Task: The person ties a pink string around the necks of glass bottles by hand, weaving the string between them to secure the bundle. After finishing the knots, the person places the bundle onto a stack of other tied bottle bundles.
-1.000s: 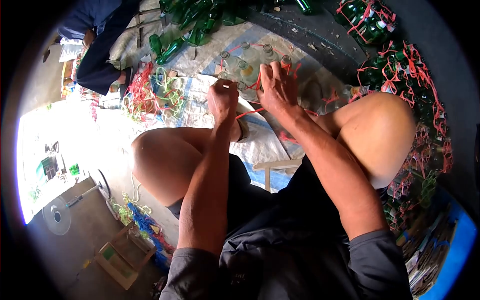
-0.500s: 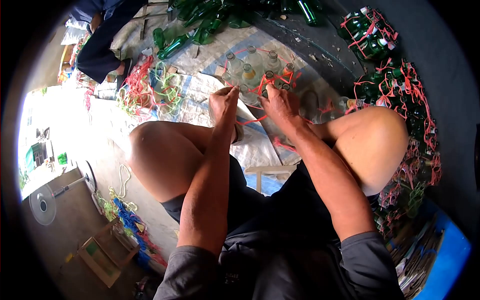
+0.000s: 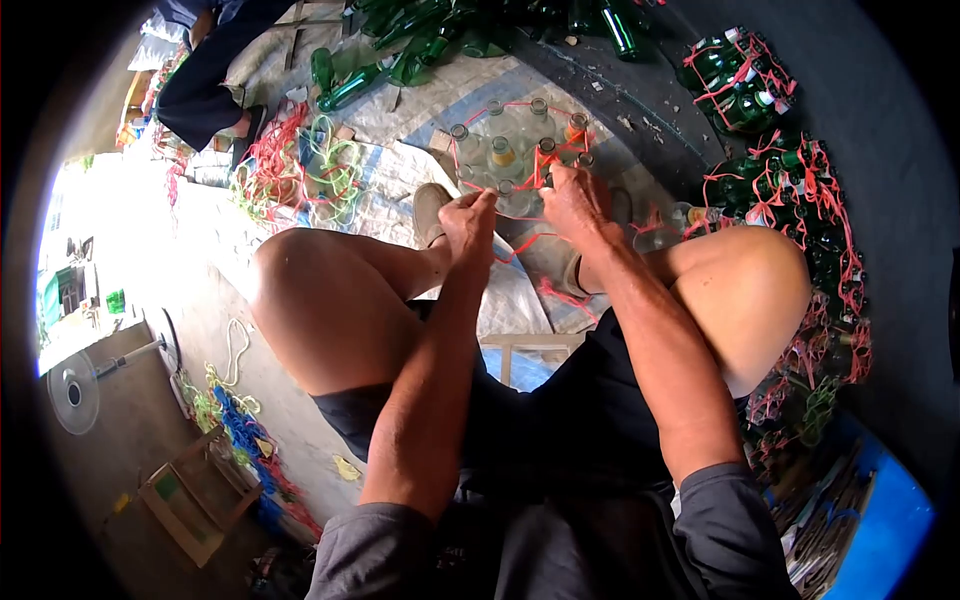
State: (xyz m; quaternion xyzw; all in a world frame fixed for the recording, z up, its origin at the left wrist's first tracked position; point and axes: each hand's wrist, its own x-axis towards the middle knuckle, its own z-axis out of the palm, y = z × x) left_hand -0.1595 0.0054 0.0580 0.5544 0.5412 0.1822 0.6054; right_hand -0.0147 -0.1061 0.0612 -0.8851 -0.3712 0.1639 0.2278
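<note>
Several clear glass bottles (image 3: 502,158) stand upright in a group on the sheet between my feet. Red string (image 3: 519,243) runs around the group, crosses between the bottle necks and trails in a loop below my hands. My left hand (image 3: 468,222) is closed in a pinch on the red string at the near left side of the group. Beside the near right bottles, my right hand (image 3: 578,205) is closed with its fingers against a dark bottle mouth and the string; its exact hold is partly hidden.
Green bottles (image 3: 350,88) lie beyond the group. String-tied bottle bundles (image 3: 740,85) line the right side. Red and green string piles (image 3: 280,165) lie at the left, near another person's leg (image 3: 195,105). A fan (image 3: 75,392) stands far left.
My left hand has moved right and slightly down, showing more of my left shoe. My right hand has shifted slightly right. The loose string has changed shape.
</note>
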